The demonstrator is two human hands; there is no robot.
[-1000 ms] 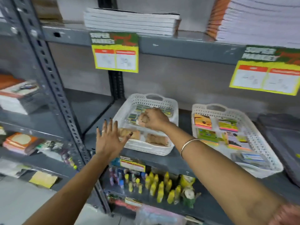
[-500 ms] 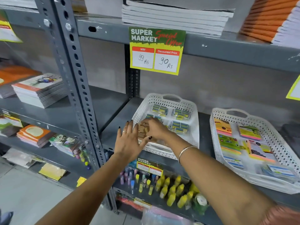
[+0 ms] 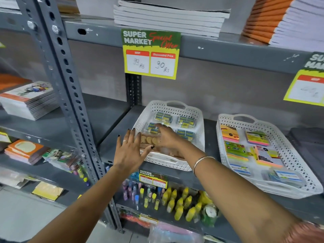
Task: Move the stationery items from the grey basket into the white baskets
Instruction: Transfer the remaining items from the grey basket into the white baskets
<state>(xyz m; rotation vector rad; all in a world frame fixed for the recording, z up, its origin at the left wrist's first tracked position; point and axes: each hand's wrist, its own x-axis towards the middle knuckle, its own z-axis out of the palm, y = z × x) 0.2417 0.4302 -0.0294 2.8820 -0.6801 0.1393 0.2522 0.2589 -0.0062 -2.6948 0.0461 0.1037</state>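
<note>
Two white perforated baskets stand side by side on the grey shelf. The left basket [image 3: 177, 105] holds blue-and-yellow packets [image 3: 185, 121] at the back and a clear pack of brown rolls [image 3: 149, 140] at the front. My right hand [image 3: 169, 138] lies palm down over that pack, fingers stretched forward. At the basket's front left corner my left hand [image 3: 128, 152] is spread, its thumb touching the pack's front edge. The right basket [image 3: 298, 174] holds bright sticky-note pads [image 3: 235, 149]. A dark grey container [image 3: 308, 142] shows partly at the far right.
A perforated steel upright [image 3: 70, 85] stands left of my hands. A price sign [image 3: 150, 53] hangs from the shelf above, under stacked notebooks [image 3: 168, 16]. Yellow glue bottles [image 3: 178, 202] fill the shelf below. More notebooks [image 3: 29, 100] lie on the left shelves.
My right hand went from a fist over the left basket's middle down to its front and flattened over the brown rolls. My left hand closed in on the basket's front corner.
</note>
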